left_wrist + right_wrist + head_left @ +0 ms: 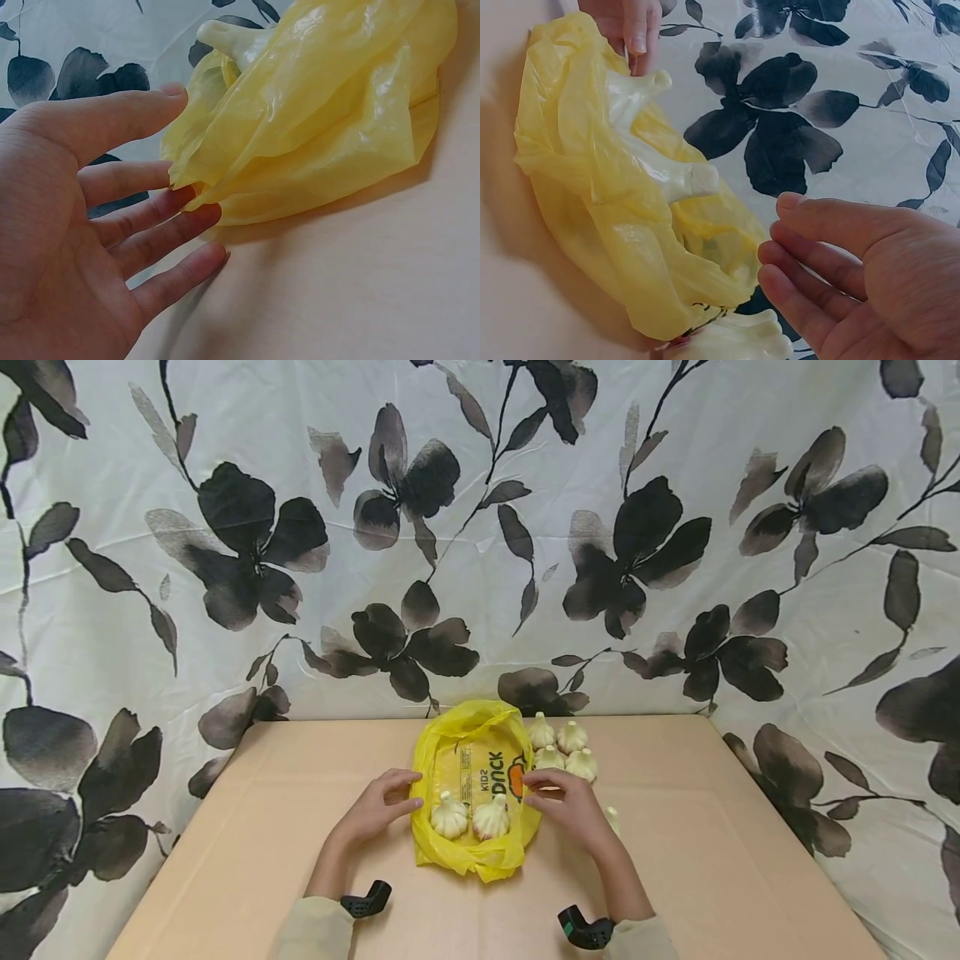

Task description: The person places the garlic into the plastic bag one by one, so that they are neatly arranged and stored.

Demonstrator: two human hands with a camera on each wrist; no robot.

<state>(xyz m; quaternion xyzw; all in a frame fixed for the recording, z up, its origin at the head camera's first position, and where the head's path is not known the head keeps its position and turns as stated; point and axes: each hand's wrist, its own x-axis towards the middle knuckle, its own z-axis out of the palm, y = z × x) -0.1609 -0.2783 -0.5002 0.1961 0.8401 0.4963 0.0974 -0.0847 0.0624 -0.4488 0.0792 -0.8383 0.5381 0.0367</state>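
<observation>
A yellow plastic bag lies with its mouth spread wide, dark print showing on its inside. Two garlic bulbs, one on the left and one on the right, sit in its near part. At the bag's left side is my left hand; in the left wrist view its fingertips touch the bag's edge, thumb apart and uncurled. My right hand is at the opposite side, its relaxed fingers beside the rim in the right wrist view, pinching nothing visible.
Several more garlic bulbs stand grouped behind the bag's right side. Another bulb is partly hidden by my right hand. Everything rests on a tan table, with a floral cloth hanging behind its far edge.
</observation>
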